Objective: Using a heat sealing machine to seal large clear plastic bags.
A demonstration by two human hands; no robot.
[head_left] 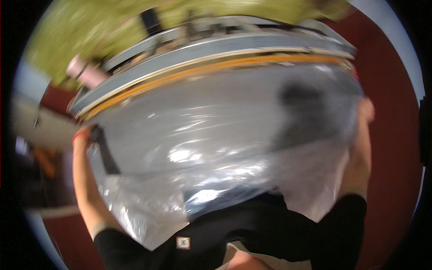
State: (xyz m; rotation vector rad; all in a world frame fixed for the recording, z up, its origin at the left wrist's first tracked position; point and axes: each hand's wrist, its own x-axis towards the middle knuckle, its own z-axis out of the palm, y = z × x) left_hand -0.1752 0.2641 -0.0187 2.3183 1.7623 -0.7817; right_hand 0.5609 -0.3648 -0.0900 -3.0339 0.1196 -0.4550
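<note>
A large clear plastic sheet [216, 135] is stretched wide in front of me and fills most of the view. My left hand [87, 134] grips its left edge, with a red band at the wrist and a dark strap [107, 155] hanging just below it. At the right edge, my right hand [365, 114] holds the sheet, partly hidden behind the plastic. A dark blurred shape [301, 112] shows through the sheet at the upper right. The picture is motion-blurred.
Beyond the sheet runs a long grey surface with a yellow-orange edge [216, 67]. A pink object [83, 72] lies at its left end. The floor [391, 135] on the right is dark red. My black shirt [252, 229] fills the bottom.
</note>
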